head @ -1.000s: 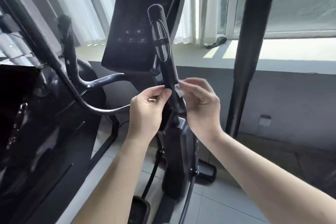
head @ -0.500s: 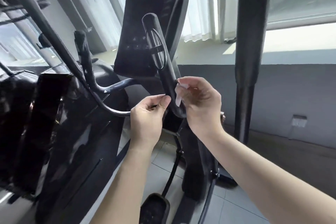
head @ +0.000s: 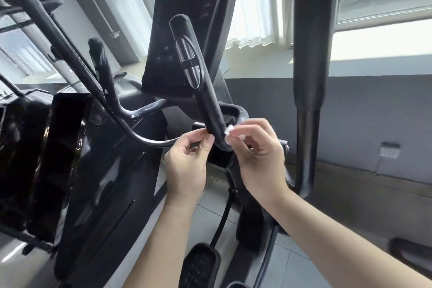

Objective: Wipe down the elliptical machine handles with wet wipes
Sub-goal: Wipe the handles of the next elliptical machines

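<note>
Machine (head: 93, 170) fills the space left of and below both hands. Tall pole (head: 308, 77) stands just right of the right hand. Console (head: 187, 42) sits above the hands. Handle (head: 203, 100), the one with the oval sensor, drops from above into the gap between the hands, and its lower bend sits right at the fingertips. Second handle (head: 100, 61) is up and well left of the left hand and looks untouched. Pedal (head: 201, 266) is below the wrists. Right hand (head: 259, 154) has curled fingers pinching a small white wipe (head: 229, 130) against the handle's right side. Left hand (head: 187, 166) has thumb and finger closed narrow at the handle's left side; can't tell if it pinches a hidden end of the wipe or only touches the bar. Risks, as a judgement: the wipe is bunched small, so contact is thin and a stroke could skip the back of the bar. A fingertip pinch is weak, so drag on the grip could pull the wipe free and drop it toward the pedal. The sensor higher up may get missed. The pole may swing if the right elbow bumps it.
</note>
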Available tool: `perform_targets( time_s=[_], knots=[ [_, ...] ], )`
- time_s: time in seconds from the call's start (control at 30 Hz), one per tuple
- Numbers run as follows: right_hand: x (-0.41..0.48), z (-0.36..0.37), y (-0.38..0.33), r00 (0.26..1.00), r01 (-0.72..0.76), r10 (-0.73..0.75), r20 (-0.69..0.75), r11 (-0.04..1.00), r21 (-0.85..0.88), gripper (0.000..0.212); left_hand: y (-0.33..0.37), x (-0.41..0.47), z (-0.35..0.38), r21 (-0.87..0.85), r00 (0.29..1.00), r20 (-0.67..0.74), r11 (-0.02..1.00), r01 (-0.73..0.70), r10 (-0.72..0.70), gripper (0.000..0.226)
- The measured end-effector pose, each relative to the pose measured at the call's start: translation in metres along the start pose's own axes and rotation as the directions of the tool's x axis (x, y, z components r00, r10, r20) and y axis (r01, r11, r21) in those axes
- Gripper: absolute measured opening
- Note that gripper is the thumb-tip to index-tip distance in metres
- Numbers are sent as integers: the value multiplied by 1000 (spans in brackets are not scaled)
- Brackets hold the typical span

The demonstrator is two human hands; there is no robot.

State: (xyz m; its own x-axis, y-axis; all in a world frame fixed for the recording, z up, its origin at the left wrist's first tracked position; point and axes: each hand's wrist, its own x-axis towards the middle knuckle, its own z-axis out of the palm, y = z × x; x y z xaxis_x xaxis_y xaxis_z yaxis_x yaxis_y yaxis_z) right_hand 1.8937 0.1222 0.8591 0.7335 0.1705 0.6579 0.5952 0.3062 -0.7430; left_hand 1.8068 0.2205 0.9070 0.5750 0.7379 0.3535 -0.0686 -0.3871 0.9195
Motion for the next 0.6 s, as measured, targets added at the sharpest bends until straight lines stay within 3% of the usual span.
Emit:
perform_targets(
  time_s=[0.1,0.2,0.3,0.4,0.5,0.6],
  knots=[
    [9,12,-7,986,164,-162,32,984,-63,5,-4,2,-2,14,1000,15,1000,18,-19,11],
    [-9,5,16,971,236,-226,72,954,-186,10,-9,3,-2,-11,1000,19,1000,20,-20,7],
    [-32,-6,47,999,19,-9,39,969,-247,16,-16,2,0,-23,999,36,1000,9,-8,5],
    [-35,-12,42,983,-174,160,-94,968,-179,19,-23,3,-3,-50,997,74,999,14,-10,8],
    [-20,-5,7,995,-39,32,-99,997,-70,15,-28,5,-5,-59,994,113,998,15,-8,10],
    [-16,6,1,998,40,-47,-46,988,-146,22,-31,6,-6,-85,988,153,996,17,-4,15]
  ],
)
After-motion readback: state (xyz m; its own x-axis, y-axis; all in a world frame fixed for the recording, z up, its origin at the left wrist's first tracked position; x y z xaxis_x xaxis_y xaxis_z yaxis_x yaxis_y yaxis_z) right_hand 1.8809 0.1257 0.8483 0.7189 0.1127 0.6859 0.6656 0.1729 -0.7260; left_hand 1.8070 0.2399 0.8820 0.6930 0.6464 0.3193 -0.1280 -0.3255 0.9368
